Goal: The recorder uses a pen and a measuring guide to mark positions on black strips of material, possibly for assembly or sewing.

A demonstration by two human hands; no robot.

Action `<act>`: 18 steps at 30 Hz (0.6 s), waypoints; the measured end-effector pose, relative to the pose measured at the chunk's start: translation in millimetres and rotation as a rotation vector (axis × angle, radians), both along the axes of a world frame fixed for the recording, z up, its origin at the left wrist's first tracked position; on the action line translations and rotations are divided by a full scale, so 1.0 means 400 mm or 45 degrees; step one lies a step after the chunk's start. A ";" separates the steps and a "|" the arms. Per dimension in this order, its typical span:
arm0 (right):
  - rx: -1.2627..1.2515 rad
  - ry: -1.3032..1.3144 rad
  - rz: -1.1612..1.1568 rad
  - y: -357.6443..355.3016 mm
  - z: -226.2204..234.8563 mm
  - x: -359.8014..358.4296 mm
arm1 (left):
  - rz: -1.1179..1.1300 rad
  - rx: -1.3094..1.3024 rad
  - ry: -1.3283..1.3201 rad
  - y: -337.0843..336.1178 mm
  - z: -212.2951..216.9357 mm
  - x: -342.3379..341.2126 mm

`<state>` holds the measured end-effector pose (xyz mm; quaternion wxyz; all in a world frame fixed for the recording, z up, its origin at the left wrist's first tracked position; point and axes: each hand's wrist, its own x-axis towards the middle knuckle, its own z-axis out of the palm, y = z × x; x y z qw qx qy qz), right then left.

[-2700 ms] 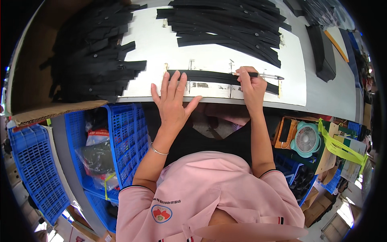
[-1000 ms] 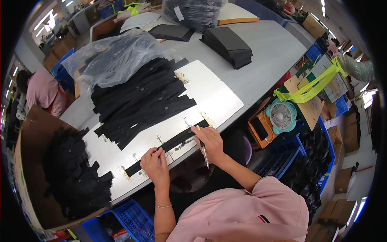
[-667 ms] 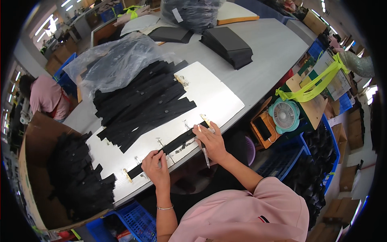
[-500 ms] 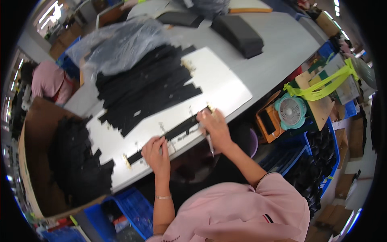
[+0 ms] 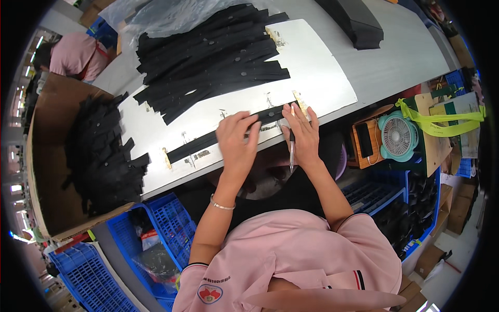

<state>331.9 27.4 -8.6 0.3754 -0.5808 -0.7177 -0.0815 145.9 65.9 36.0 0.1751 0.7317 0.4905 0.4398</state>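
A long black fabric strip [image 5: 204, 143] lies slantwise along the near edge of a white board [image 5: 332, 78]. Over its middle is my left hand [image 5: 236, 140], slightly blurred, with thumb and fingers apart and nothing seen in them. At the strip's right end, the fingertips of my right hand [image 5: 305, 136] rest on the fabric. A pen [image 5: 291, 152] is tucked in that same hand, pointing down toward me. Dark marks and yellowish tape patches [image 5: 166, 158] show on the board beside the strip. Farther back lies a broad pile of black strips [image 5: 208, 57].
An open cardboard box [image 5: 52, 119] at left holds more black strips. A dark stack [image 5: 358, 23] and clear plastic [image 5: 171, 18] lie at the back. A teal fan [image 5: 398, 136] and phone [image 5: 364, 139] stand right. Blue crates [image 5: 174, 223] sit below the table; another person [image 5: 78, 54] is far left.
My left hand has shifted right along the strip, its fingers opening off it. My right hand stays at the strip's right end with the pen. The whole view has shifted.
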 end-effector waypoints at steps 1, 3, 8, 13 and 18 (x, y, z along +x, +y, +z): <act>-0.006 0.022 0.007 -0.001 0.000 0.000 | 0.000 0.000 -0.002 0.010 -0.004 0.024; -0.013 0.043 0.014 -0.002 0.003 0.001 | -0.065 -0.013 -0.030 0.028 -0.019 0.057; -0.110 0.030 0.080 0.001 0.035 0.018 | -0.044 -0.028 0.039 0.036 -0.052 0.070; -0.077 0.211 0.086 0.052 0.091 0.039 | -0.041 -0.008 0.028 0.038 -0.054 0.076; -0.462 0.946 0.256 0.127 0.104 0.036 | -0.063 0.013 0.021 0.037 -0.051 0.075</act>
